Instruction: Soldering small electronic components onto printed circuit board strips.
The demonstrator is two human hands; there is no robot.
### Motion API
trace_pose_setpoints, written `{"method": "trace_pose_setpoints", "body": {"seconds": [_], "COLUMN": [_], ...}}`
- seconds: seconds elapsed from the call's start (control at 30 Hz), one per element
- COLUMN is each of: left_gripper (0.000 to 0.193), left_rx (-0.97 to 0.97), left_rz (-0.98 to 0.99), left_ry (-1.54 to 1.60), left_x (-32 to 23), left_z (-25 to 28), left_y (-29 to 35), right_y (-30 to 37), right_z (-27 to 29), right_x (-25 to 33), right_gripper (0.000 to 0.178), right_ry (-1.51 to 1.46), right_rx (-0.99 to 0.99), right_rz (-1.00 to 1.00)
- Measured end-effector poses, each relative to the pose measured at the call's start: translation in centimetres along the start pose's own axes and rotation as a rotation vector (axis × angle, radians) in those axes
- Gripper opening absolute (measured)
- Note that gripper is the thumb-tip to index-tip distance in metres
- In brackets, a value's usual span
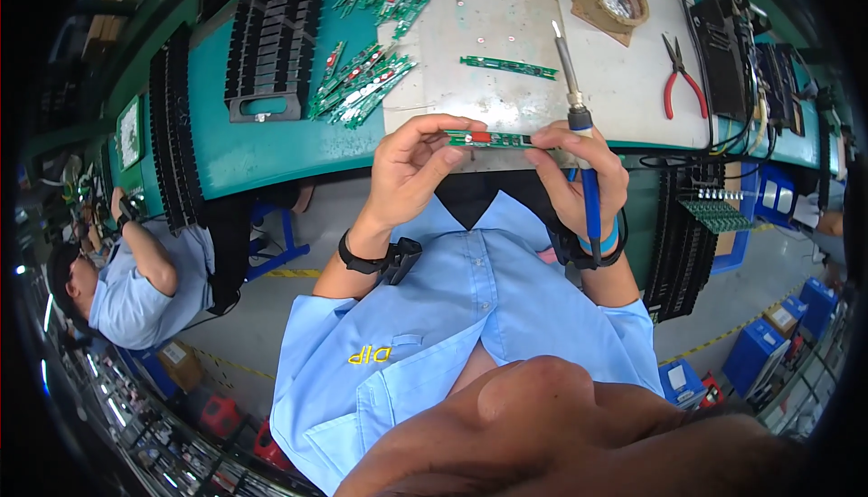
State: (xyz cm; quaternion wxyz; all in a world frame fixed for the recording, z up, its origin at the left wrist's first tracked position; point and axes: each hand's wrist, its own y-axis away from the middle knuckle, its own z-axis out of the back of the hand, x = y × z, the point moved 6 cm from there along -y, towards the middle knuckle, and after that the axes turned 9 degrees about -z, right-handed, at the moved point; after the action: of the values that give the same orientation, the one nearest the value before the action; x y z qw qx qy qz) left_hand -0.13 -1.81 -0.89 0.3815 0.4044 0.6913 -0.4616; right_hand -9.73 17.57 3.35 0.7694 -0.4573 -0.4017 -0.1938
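A narrow green circuit board (506, 140) with a red part on it spans the space between my two hands, just past the bench's near edge. My left hand (402, 171) is closed, its thumb and fingertips pinching the board's left end. The board's right end sits between the thumb and fingers of my right hand (597, 167). That same hand also holds a soldering iron (592, 203) with a blue handle, its metal tip pointing up and away over the bench. Farther out, another slim circuit board (509, 67) lies alone on the pale work mat (434, 22).
Piles of similar boards (362, 85) lie to the left, beside a black slotted rack (271, 36). Red-handled pliers (684, 81), a round container of metal shavings (612, 0) and dark boxes with cables (723, 54) are at right. A co-worker (149, 275) sits at far left.
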Motion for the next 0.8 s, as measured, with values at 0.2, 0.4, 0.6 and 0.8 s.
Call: {"method": "trace_pose_setpoints", "body": {"seconds": [0.2, 0.4, 0.6, 0.8], "left_gripper": [0.03, 0.03, 0.028, 0.027], "left_rx": [-0.014, -0.1, -0.144, -0.071], "left_rz": [0.025, -0.028, -0.209, -0.43], "left_ry": [0.022, 0.002, -0.434, -1.222], "left_x": [-0.2, -1.7, -6.4, -8.7], "left_z": [-0.3, 0.0, 2.3, 2.0], "left_y": [0.1, -1.0, -5.3, -11.2], "right_y": [0.5, -0.4, -0.3, -0.9], "right_z": [-0.2, 0.1, 1.9, 2.4], "right_x": [-0.3, 0.1, -0.9, -2.1], "right_gripper": [0.062, 0.061, 0.059, 0.052], "right_ry": [-0.004, 0.037, 0.09, 0.158], "right_rx": [0.009, 0.007, -0.068, -0.102], "right_rz": [-0.034, -0.004, 0.007, -0.09]}}
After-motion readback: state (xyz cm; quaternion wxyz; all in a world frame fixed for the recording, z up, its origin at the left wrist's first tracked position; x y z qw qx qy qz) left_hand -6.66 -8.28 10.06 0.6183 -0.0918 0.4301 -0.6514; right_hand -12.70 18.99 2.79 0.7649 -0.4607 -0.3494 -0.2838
